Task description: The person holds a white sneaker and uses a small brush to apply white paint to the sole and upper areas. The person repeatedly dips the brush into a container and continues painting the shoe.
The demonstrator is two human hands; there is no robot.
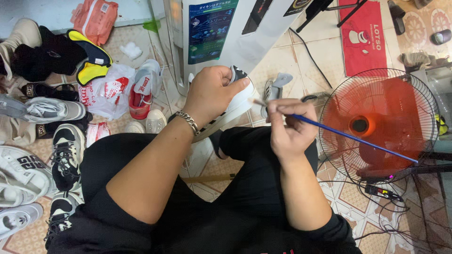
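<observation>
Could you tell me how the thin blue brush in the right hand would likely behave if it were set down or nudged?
The brush looks long, slim and straight, so probably light and fairly stiff. Its round handle would likely roll on the tiled floor. The right hand pinches it near the tip, so the long free end may wobble.

left hand [212,91] gripping white sneaker [235,101], chain bracelet [188,121] circling its wrist | right hand [289,124] pinching thin blue-handled brush [348,136], tip touching sneaker's sole edge | orange fan [379,124] standing at right | shoes [42,110] lying at left
</observation>
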